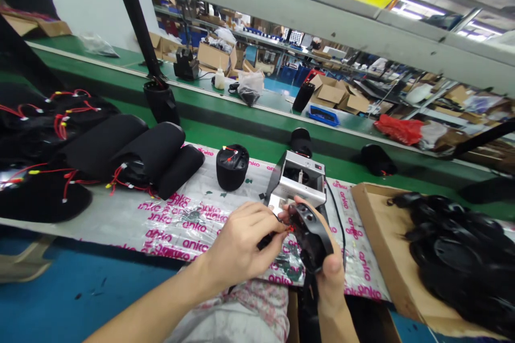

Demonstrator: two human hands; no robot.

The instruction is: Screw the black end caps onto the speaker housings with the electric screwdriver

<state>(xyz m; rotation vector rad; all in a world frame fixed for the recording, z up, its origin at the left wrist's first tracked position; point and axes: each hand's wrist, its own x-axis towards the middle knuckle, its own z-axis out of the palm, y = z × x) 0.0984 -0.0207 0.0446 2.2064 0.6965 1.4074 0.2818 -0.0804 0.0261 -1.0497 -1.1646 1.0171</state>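
My right hand (328, 273) grips a black round plastic part (310, 233) from below, thumb along its edge. My left hand (241, 244) pinches a thin black wire with a small red tip (288, 229) against that part. Both hands hover over a printed plastic sheet (189, 225) at the near edge of the bench. Just behind them stands a small silver metal fixture (300, 179) with a black cable. A black cylindrical speaker body (232, 166) with red wires on top stands upright to the left of it.
Several black fabric-covered cylinders with red wires (132, 158) lie at the left. A cardboard tray (382, 241) at the right holds a heap of black parts (462, 252). A green conveyor (257, 136) runs behind, carrying more black parts. Boxes and shelves fill the background.
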